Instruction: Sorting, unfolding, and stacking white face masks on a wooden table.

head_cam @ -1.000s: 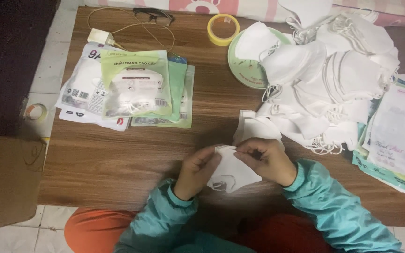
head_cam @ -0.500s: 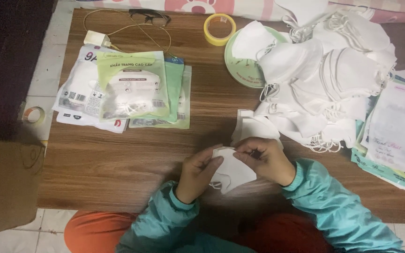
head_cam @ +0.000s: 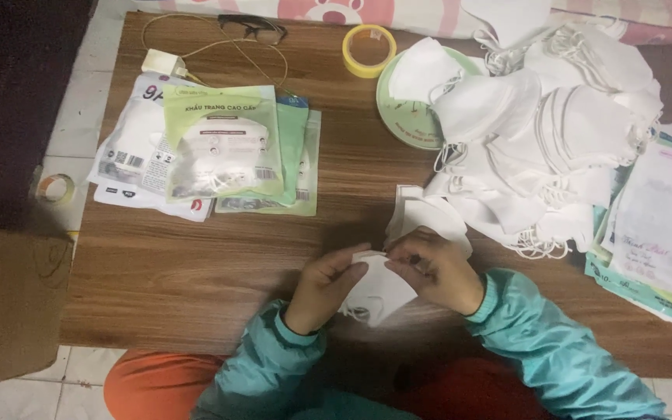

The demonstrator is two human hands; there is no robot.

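Both hands hold one folded white face mask (head_cam: 377, 289) just above the near edge of the wooden table (head_cam: 196, 272). My left hand (head_cam: 327, 284) pinches its left side, and my right hand (head_cam: 433, 268) pinches its top right corner. Another white mask (head_cam: 421, 214) lies flat just beyond my right hand. A big heap of loose white masks (head_cam: 554, 132) fills the table's right side. At the left lies a stack of green and white mask packets (head_cam: 219, 148).
A green round plate (head_cam: 398, 117) sits under the heap's left edge. A yellow tape roll (head_cam: 369, 50), glasses (head_cam: 252, 28) and a white charger with cable (head_cam: 163, 64) lie at the far edge. Printed packets (head_cam: 663, 233) are stacked at right. A cardboard box (head_cam: 1, 303) stands at left.
My hands and the mask stay in almost the same place; the fingers shift slightly on the mask's top edge.
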